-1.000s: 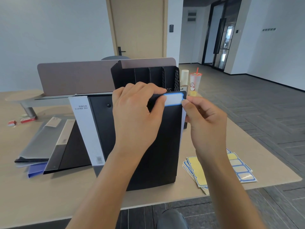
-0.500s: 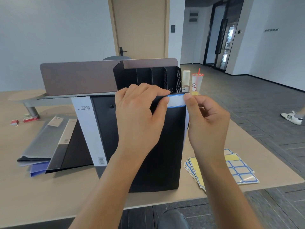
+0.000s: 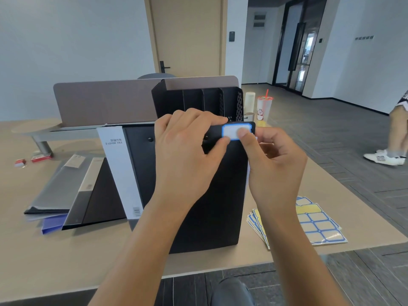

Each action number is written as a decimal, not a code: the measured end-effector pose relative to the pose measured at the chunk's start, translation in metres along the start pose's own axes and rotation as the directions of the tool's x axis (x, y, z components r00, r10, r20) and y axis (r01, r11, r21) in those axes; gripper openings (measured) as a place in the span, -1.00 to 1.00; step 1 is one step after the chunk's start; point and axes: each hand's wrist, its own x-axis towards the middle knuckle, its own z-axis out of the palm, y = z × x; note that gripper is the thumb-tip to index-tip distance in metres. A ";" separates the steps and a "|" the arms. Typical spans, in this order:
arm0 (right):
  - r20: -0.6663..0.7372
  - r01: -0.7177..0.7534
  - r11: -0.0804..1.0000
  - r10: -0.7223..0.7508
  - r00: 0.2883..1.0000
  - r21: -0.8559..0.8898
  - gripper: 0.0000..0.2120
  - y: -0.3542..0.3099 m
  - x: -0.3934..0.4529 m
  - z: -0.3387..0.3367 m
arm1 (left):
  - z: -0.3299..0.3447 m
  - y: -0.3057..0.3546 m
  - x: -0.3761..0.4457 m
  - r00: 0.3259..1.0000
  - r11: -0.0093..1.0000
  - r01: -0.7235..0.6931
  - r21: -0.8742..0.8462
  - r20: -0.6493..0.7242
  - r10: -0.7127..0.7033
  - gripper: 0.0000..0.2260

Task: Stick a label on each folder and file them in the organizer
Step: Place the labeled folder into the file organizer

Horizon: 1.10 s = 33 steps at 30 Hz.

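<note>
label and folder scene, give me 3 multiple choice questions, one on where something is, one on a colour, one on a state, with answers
1. Where do the label sheets lie on the desk?
A. to the right of the black folder
B. inside the organizer
C. on top of the folder pile

2. What colour is the border of the label on the black folder?
A. red
B. blue
C. green

3. How is the black folder placed?
A. flat on the desk
B. filed in the organizer
C. propped up on its bottom edge, held by the hands

Answers: 1 A, the sheets fan out on the desk at the folder's right. 2 B, a blue outline rings the white label. 3 C, the left hand grips its top edge while the right hand presses a thumb on the label; the organizer stands behind it.
</note>
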 end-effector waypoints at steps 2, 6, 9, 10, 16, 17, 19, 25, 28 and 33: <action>-0.005 0.004 1.000 -0.004 1.000 0.001 -0.92 0.000 -0.001 0.000 | 0.000 0.001 0.000 1.000 1.000 0.007 0.003 -0.005 -0.007 -0.80; -0.010 -0.018 0.999 0.019 1.000 0.032 -0.92 0.000 -0.001 0.000 | 0.001 0.001 0.001 1.000 0.999 0.027 -0.025 -0.012 -0.027 -0.84; -0.004 -0.037 0.998 0.037 0.999 0.048 -0.91 0.000 -0.001 0.000 | 0.001 0.001 0.001 0.999 0.999 0.037 -0.035 -0.019 -0.037 -0.85; -0.004 -0.043 0.998 0.043 0.999 0.055 -0.91 0.000 -0.001 0.000 | 0.001 0.002 0.001 0.999 0.999 0.041 -0.034 -0.021 -0.042 -0.85; -0.015 -0.036 0.998 0.036 0.999 0.046 -0.87 -0.001 0.003 0.002 | 0.003 0.006 0.002 0.997 0.998 0.049 -0.028 -0.052 -0.050 -0.91; -0.016 -0.023 0.999 0.023 1.000 0.040 -0.87 -0.001 0.003 0.002 | 0.004 0.006 0.002 0.997 0.998 0.050 -0.033 -0.055 -0.051 -0.90; -0.013 -0.005 0.999 0.006 1.000 0.033 -0.87 0.000 0.003 0.001 | 0.005 0.005 0.002 0.996 0.997 0.061 -0.056 -0.064 -0.064 -0.91; 0.015 -0.012 0.998 0.011 1.000 0.056 -0.91 0.002 0.002 -0.001 | 0.007 0.007 0.000 0.994 0.996 0.063 -0.058 -0.091 -0.068 -0.91; 0.067 0.002 0.999 -0.004 0.998 0.037 -0.91 0.007 0.002 -0.004 | 0.006 0.004 0.000 0.997 0.999 0.033 -0.025 -0.063 -0.034 -0.88; 0.049 0.028 0.999 -0.029 0.998 0.025 -0.93 0.007 0.002 -0.003 | 0.004 0.003 0.002 0.998 0.997 0.043 -0.057 -0.046 -0.046 -0.89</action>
